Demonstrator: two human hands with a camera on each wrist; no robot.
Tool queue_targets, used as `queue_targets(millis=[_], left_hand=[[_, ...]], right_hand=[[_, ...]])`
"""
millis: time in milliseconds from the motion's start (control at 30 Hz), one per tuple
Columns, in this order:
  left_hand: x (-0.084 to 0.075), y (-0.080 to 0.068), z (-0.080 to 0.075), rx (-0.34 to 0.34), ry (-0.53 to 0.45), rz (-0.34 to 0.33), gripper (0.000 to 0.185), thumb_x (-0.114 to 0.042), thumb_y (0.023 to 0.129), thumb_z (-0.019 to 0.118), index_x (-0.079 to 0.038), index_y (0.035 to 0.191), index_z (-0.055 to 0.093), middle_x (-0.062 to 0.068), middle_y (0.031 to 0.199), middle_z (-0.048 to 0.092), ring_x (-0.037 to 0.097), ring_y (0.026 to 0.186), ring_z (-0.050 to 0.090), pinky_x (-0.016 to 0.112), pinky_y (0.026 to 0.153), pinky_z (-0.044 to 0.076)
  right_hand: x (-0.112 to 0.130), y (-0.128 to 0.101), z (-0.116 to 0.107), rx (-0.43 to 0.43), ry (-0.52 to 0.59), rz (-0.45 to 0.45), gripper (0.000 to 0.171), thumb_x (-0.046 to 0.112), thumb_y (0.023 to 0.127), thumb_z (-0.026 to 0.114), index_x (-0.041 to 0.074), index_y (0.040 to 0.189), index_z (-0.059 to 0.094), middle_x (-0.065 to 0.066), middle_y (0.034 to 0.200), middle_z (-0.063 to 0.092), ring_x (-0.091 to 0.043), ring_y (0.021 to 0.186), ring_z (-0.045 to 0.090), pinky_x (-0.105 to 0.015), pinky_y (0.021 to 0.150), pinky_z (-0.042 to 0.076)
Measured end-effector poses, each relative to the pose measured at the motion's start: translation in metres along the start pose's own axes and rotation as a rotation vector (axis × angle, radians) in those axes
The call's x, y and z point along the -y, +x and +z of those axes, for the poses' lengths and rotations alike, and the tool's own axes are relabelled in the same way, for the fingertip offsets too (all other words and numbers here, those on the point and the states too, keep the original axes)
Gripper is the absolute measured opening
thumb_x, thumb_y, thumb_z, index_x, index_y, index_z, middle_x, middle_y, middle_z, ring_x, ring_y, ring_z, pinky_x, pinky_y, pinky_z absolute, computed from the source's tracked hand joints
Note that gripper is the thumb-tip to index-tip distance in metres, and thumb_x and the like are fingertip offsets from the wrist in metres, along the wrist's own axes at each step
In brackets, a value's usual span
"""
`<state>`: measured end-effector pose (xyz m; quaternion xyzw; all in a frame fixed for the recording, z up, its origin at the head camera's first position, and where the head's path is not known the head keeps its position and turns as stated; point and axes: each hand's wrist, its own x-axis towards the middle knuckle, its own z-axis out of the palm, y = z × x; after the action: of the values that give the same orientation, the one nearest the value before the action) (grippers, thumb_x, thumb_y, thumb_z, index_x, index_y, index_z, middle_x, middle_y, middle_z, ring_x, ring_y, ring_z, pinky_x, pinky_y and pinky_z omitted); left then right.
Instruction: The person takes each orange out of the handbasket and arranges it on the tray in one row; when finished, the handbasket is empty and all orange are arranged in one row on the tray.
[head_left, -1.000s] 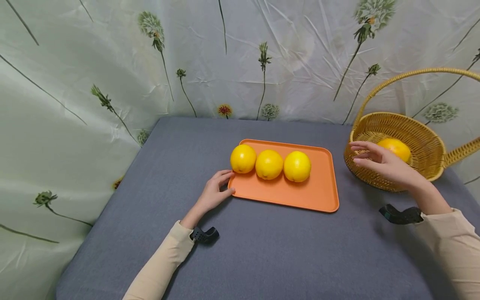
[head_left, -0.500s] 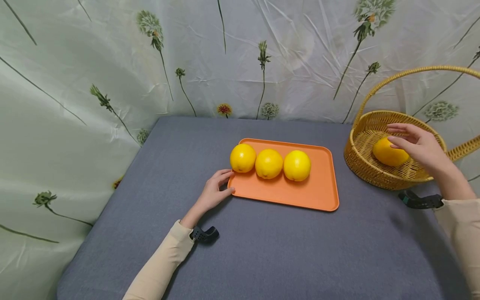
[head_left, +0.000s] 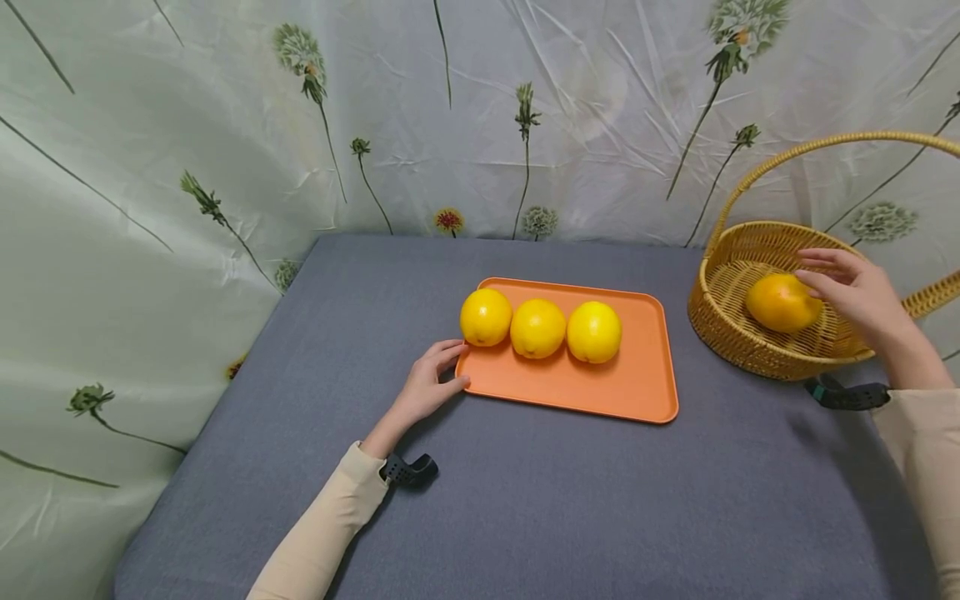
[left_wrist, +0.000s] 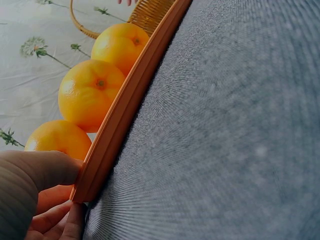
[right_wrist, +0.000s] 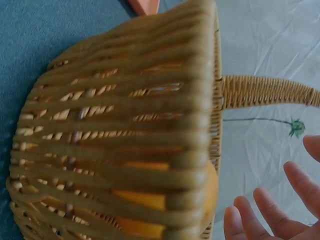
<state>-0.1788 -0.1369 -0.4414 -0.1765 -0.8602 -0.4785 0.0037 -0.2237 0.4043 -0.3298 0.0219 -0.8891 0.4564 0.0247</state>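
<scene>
At the near left corner of an orange tray [head_left: 570, 392], my left hand [head_left: 429, 382] pinches the rim, thumb on one side and fingers on the other in the left wrist view. Three oranges [head_left: 537, 328] sit in a row on the tray, touching or nearly so. My right hand [head_left: 862, 296] hovers over the right part of the wicker basket [head_left: 738, 346], fingers loosely bent and holding nothing. Inside the basket lies a yellow-orange, mango-like fruit [head_left: 782, 303], just left of that hand. Through the weave in the right wrist view, the fruit [right_wrist: 142, 200] is partly hidden.
The basket's tall arched handle [head_left: 810, 148] rises behind my right hand and runs out of frame. A grey cloth [head_left: 540, 500] covers the table. Flower-printed fabric [head_left: 420, 150] hangs along the back and left.
My right hand has moved right, from the basket's near left rim to its right part. The mango-like fruit shifted slightly left and shows more fully. My left hand and the tray stay put.
</scene>
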Motion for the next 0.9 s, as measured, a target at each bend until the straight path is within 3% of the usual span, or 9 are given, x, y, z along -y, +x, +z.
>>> queue_targets(millis=[233,333,400,467,533,600,867,900], left_hand=[[0.000,0.000,0.000,-0.005,-0.011,0.005,0.049,-0.003,0.081,0.068,0.007,0.127,0.053,0.022,0.132,0.049,0.034,0.120,0.055,0.044,0.103,0.044],[0.000,0.000,0.000,-0.001,-0.013,-0.001,0.050,-0.003,0.081,0.068,0.006,0.128,0.053,0.022,0.133,0.049,0.034,0.120,0.055,0.045,0.103,0.044],[0.000,0.000,0.000,0.000,-0.017,-0.005,0.049,-0.002,0.081,0.068,0.007,0.127,0.053,0.023,0.133,0.049,0.035,0.120,0.055,0.045,0.103,0.044],[0.000,0.000,0.001,-0.001,-0.014,-0.007,0.049,-0.002,0.082,0.067,0.007,0.127,0.053,0.023,0.133,0.049,0.035,0.120,0.055,0.046,0.103,0.044],[0.000,0.000,0.001,-0.004,-0.013,-0.007,0.049,0.000,0.082,0.067,0.009,0.127,0.052,0.024,0.133,0.048,0.036,0.120,0.055,0.047,0.103,0.044],[-0.002,-0.001,0.001,-0.009,-0.011,-0.006,0.049,0.001,0.081,0.067,0.011,0.127,0.051,0.026,0.133,0.048,0.038,0.120,0.054,0.048,0.103,0.044],[-0.038,-0.006,-0.007,-0.005,-0.002,-0.003,0.046,0.007,0.080,0.064,0.017,0.123,0.051,0.032,0.129,0.048,0.043,0.117,0.054,0.050,0.102,0.044],[-0.035,-0.006,-0.007,-0.006,0.001,-0.002,0.046,0.006,0.080,0.065,0.016,0.123,0.051,0.031,0.129,0.049,0.041,0.117,0.055,0.049,0.101,0.044]], right_hand=[[-0.011,0.005,-0.003,0.009,-0.132,0.062,0.033,0.035,0.095,0.050,0.042,0.126,0.043,0.037,0.099,0.038,0.022,0.085,0.037,-0.004,0.066,0.035],[-0.015,0.006,-0.003,0.056,-0.221,0.100,0.041,0.042,0.094,0.048,0.043,0.133,0.037,0.030,0.113,0.038,0.001,0.104,0.044,-0.014,0.075,0.035],[-0.015,0.007,-0.002,0.099,-0.253,0.112,0.047,0.043,0.095,0.047,0.038,0.140,0.033,0.016,0.135,0.040,-0.023,0.119,0.043,-0.027,0.084,0.038],[-0.015,0.007,-0.001,0.140,-0.280,0.116,0.056,0.042,0.096,0.045,0.029,0.147,0.028,-0.004,0.152,0.030,-0.047,0.129,0.030,-0.046,0.093,0.038],[-0.014,0.008,0.000,0.166,-0.308,0.111,0.061,0.041,0.096,0.045,0.020,0.150,0.024,-0.028,0.152,0.021,-0.056,0.127,0.026,-0.057,0.095,0.034],[-0.014,0.008,0.001,0.182,-0.327,0.097,0.064,0.038,0.097,0.043,0.009,0.150,0.021,-0.040,0.145,0.019,-0.060,0.124,0.025,-0.067,0.095,0.028],[-0.016,0.013,0.001,0.249,-0.399,0.111,0.070,0.041,0.097,0.043,0.002,0.148,0.017,-0.041,0.144,0.017,-0.060,0.127,0.020,-0.068,0.095,0.025],[-0.016,0.013,0.001,0.254,-0.403,0.117,0.070,0.041,0.097,0.043,0.002,0.148,0.016,-0.042,0.144,0.017,-0.061,0.127,0.019,-0.069,0.095,0.024]])
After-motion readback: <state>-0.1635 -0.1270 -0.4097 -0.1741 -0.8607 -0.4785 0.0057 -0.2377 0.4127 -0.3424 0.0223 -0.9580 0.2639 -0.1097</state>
